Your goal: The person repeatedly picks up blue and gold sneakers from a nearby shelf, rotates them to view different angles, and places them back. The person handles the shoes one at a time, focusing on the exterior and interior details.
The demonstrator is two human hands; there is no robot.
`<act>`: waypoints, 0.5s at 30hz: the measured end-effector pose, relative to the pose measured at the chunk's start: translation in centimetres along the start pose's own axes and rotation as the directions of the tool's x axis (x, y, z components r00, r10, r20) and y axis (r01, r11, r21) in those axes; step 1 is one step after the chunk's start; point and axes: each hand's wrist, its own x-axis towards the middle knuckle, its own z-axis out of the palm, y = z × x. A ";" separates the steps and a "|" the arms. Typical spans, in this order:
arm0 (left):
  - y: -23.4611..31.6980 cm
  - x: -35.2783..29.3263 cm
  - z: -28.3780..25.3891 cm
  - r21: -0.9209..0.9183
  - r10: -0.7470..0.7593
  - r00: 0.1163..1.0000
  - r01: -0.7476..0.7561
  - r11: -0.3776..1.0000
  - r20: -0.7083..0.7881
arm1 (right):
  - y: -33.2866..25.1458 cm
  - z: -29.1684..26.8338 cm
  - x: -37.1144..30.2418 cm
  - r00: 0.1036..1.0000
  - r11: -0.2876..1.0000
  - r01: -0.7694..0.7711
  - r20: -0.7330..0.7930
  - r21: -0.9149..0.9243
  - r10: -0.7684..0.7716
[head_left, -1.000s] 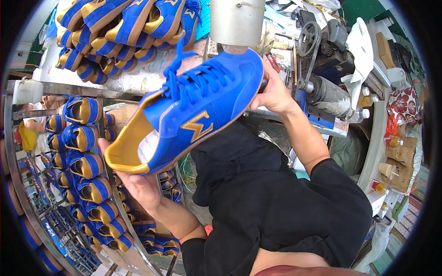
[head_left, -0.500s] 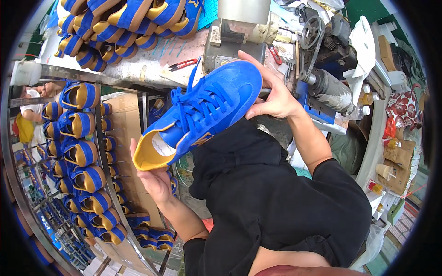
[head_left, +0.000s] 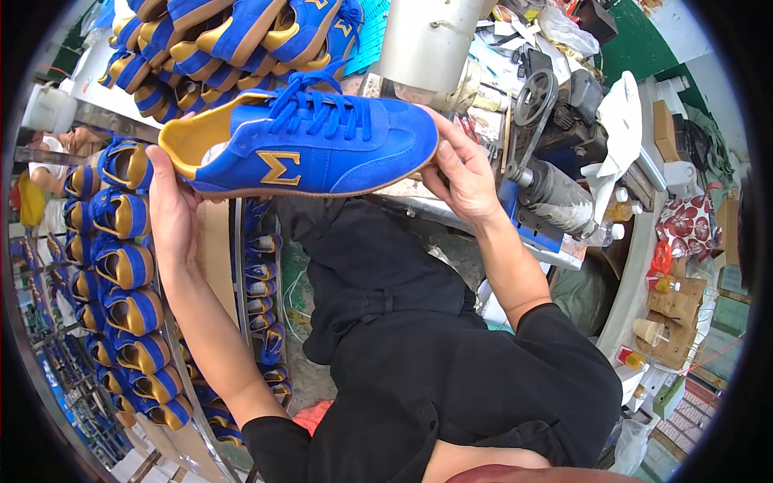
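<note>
A blue sneaker [head_left: 346, 157] with blue laces, a yellow lining and a thin brown sole is held up between my two hands, its side with a gold emblem turned toward me. At the heel on the left, my left hand [head_left: 173, 213] grips the shoe, thumb up along the back and the other fingers mostly hidden behind it. My right hand [head_left: 467, 177] closes around the toe, its thumb near the sole's edge. The toe points right and the laces are tied in a bow at the top.
Blue-and-yellow shoes [head_left: 233, 36] are piled on the table at the far left. A metal rack [head_left: 239, 266] beside me holds several more shoes [head_left: 129, 266]. Beyond the sneaker stands a machine with a pale cylindrical housing [head_left: 427, 44]; a belt wheel [head_left: 535, 97] is right of it.
Both hands have turned the sneaker from a tilted top view to a level side view and moved it up and left. The gold emblem now shows fully.
</note>
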 end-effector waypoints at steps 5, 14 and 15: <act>1.5 1.9 1.5 0.137 -0.027 0.999 0.021 0.990 0.041 | -0.5 -1.0 -0.2 0.999 0.998 0.050 -0.019 0.043 -0.050; 1.7 4.5 2.4 0.169 -0.062 0.998 0.065 0.983 -0.026 | -0.7 -0.7 0.1 0.996 0.996 0.065 -0.073 0.062 -0.061; 1.7 4.8 2.4 0.185 -0.064 0.998 0.067 0.981 -0.025 | -0.8 -0.6 0.1 0.995 0.996 0.064 -0.084 0.062 -0.058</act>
